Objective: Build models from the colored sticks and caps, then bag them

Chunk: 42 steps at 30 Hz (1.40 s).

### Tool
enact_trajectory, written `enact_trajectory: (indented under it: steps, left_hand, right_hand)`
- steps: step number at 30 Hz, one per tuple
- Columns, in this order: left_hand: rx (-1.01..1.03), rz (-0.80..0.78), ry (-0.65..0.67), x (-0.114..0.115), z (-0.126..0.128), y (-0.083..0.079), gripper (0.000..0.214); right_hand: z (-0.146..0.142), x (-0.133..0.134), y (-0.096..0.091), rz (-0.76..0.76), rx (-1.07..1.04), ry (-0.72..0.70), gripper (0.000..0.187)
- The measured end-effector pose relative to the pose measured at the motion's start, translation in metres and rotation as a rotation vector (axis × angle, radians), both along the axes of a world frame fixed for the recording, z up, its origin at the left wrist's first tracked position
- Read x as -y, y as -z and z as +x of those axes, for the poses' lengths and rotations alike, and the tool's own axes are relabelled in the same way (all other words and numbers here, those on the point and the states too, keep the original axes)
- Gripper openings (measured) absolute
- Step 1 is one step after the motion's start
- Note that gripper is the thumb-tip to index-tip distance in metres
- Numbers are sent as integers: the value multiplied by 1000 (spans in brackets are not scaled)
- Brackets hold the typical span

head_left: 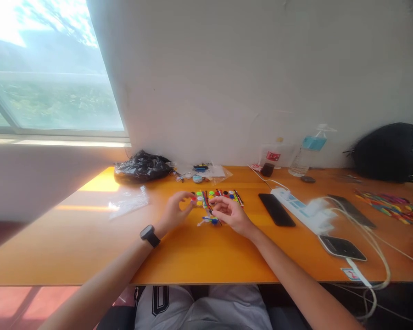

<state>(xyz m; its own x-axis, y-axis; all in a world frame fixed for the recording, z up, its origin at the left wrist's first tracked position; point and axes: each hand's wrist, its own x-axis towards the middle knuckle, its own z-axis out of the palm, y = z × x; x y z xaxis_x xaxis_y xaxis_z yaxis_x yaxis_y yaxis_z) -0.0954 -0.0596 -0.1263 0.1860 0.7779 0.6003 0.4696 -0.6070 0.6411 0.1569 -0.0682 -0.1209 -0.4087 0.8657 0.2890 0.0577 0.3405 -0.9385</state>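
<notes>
My left hand [175, 211], with a dark watch on its wrist, curves its thumb and index finger around a small red round piece [193, 200] at the left end of a colourful cluster. My right hand [231, 214] has its fingers curled in beside a dark thin strip [209, 210]; whether it grips anything is too small to tell. Between and behind the hands lie several coloured round pieces and strips [237, 197] in rows. Nearer to me, below the fingertips, is a small blue and white piece [213, 221] with thin arms.
A clear plastic bag [129, 201] and a black plastic bag [142, 166] lie to the left. On the right are a black phone [277, 209], a white power strip [299, 208] with cables, another phone [342, 247], a bottle [306, 153] and scattered coloured strips [388, 204].
</notes>
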Motion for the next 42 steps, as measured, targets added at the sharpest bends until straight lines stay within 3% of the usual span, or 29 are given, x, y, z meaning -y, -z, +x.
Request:
enact_trajectory:
  steps: [6, 10, 15, 20, 25, 30, 42]
  left_hand:
    - [-324, 44, -129, -31, -34, 22, 37]
    - [-486, 13, -122, -42, -44, 31, 45]
    - [-563, -5, -67, -45, -43, 30, 39]
    - [-503, 28, -62, -45, -43, 24, 29]
    - [-479, -42, -168, -44, -42, 21, 28]
    - [-460, -86, -242, -40, -43, 20, 22]
    - [-530, -170, -280, -30, -37, 19, 29]
  right_hand:
    - [0, 7, -2, -78, 171, -215, 28]
    - [-2, 11, 1, 6, 288, -278, 19]
    - [-1, 9, 8, 216, 406, -222, 6]
    - [-3, 10, 12, 287, 373, -186, 7]
    - [-3, 11, 6, 361, 424, -31, 4]
    - [-2, 11, 2, 386, 489, 59, 6]
    - [-3, 12, 2, 426, 457, 52, 21]
